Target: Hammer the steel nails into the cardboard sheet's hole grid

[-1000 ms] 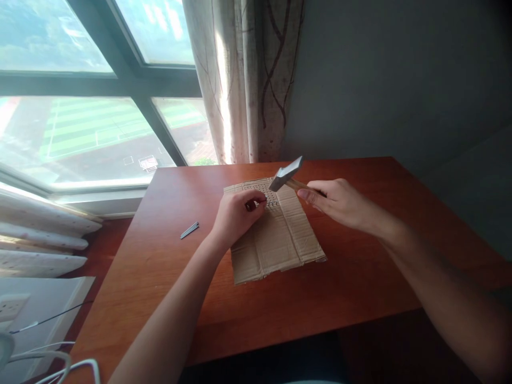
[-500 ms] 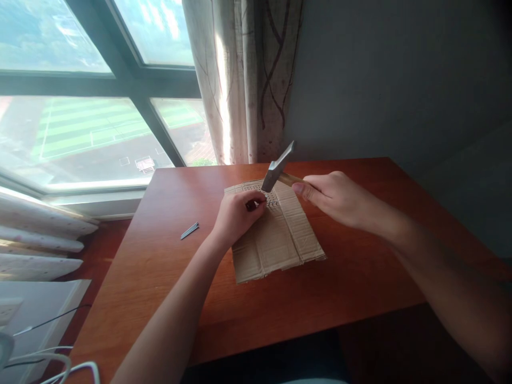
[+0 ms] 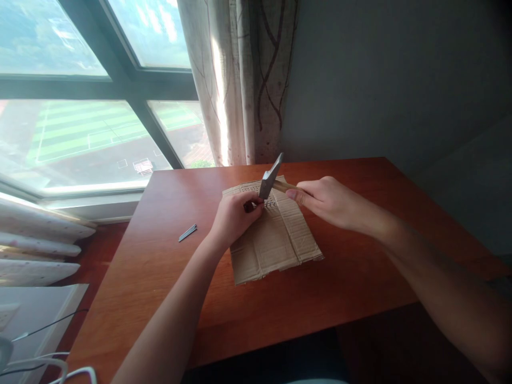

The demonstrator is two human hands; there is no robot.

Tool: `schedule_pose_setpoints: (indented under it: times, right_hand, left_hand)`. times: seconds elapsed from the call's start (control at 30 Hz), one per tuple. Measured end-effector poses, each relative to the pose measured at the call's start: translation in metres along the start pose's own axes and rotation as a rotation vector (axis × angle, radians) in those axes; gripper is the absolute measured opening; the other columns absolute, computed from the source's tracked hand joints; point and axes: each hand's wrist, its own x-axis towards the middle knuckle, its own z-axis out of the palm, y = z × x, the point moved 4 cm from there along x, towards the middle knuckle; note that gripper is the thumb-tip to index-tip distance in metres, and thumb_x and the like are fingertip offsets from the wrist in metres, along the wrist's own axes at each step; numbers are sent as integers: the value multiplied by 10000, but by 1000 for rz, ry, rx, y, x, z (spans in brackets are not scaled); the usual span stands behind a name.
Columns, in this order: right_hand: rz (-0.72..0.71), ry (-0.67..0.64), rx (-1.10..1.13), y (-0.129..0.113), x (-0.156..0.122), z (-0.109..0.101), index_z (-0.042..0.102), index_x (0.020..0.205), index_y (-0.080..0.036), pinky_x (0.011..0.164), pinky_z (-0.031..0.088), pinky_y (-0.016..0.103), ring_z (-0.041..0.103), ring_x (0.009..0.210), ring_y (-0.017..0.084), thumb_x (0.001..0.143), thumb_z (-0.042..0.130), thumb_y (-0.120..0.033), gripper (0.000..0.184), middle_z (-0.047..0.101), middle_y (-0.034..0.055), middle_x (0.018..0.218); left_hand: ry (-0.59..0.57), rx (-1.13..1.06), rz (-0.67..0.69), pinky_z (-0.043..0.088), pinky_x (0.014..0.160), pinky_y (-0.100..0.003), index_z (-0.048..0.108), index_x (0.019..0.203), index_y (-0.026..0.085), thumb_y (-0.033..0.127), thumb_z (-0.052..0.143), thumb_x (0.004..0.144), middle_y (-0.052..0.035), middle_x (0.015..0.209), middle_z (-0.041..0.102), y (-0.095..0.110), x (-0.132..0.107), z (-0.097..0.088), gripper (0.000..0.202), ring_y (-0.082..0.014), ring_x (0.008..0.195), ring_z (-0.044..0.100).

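My right hand grips the wooden handle of a hammer. Its metal head is low over the far part of a brown cardboard sheet, right at my left fingertips. With thumb and forefinger pinched together, my left hand rests on the cardboard and holds a nail upright, mostly hidden by fingers and hammer head. Rows of small dark holes or marks show in the cardboard around the fingertips. To the left of that hand lies a small bunch of grey nails.
The cardboard lies on a reddish-brown wooden table. Behind it stand a window, a patterned curtain and a grey wall. White cables hang at the lower left, beside the table.
The hammer head has come down to my left fingertips, and my right hand has moved slightly left with it. My left hand keeps its pinch on the cardboard. The view has shifted slightly.
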Motion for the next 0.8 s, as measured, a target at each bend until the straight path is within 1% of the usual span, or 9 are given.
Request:
schedule_pose_setpoints:
  times: [0.07, 0.13, 0.27, 0.37, 0.47, 0.7, 0.8]
  right_hand:
    - [-5, 32, -17, 0, 0, -2, 378, 578, -206, 500, 207, 293, 335, 466, 94, 958, 428, -644, 582, 395, -36, 505]
    - [13, 30, -43, -1, 0, -1, 378, 585, -206, 508, 214, 292, 347, 476, 97, 970, 407, -633, 575, 406, -32, 518]
    - [72, -88, -88, 0, -1, 8, 425, 610, -204, 549, 260, 286, 419, 537, 115, 978, 395, -617, 554, 475, -13, 574]
    - [103, -105, -83, 3, -1, 12, 450, 632, -202, 567, 275, 283, 439, 563, 121, 979, 386, -622, 548, 500, -8, 601]
    - [101, -104, -74, 6, -1, 13, 443, 634, -202, 566, 270, 284, 434, 564, 120, 982, 387, -613, 542, 489, -14, 597]
    - [101, -49, -54, 4, -3, 7, 415, 624, -204, 548, 248, 290, 392, 530, 106, 982, 410, -591, 526, 448, -31, 564]
    - [104, -47, -48, 2, -4, 7, 414, 630, -204, 542, 244, 287, 389, 525, 106, 982, 424, -577, 514, 440, -32, 561]
  left_hand:
    - [9, -14, 0, 443, 590, -222, 715, 787, 187, 162, 640, 787, 14, 684, 678, 0, 0, 0, 79, -109, 597, 565]
    - [6, -25, -4, 447, 598, -222, 718, 789, 185, 155, 641, 787, 14, 690, 682, -1, 0, 1, 82, -109, 604, 569]
    - [9, -6, -18, 441, 590, -220, 721, 786, 180, 150, 651, 786, 1, 716, 683, -4, -2, 4, 76, -113, 627, 566]
    - [35, 14, 0, 454, 596, -225, 724, 792, 179, 168, 661, 789, -29, 865, 698, -7, -2, 4, 64, -105, 636, 560]
    - [24, 19, 10, 468, 601, -232, 727, 812, 183, 171, 670, 794, -43, 980, 682, -9, -2, 5, 61, -89, 625, 549]
    - [5, 61, 59, 501, 660, -270, 729, 824, 185, 164, 673, 817, -49, 954, 689, -6, -2, 3, 60, -118, 687, 587]
    - [-10, 74, 77, 510, 678, -283, 733, 826, 190, 168, 679, 815, -49, 955, 698, -4, -1, 2, 59, -135, 718, 609]
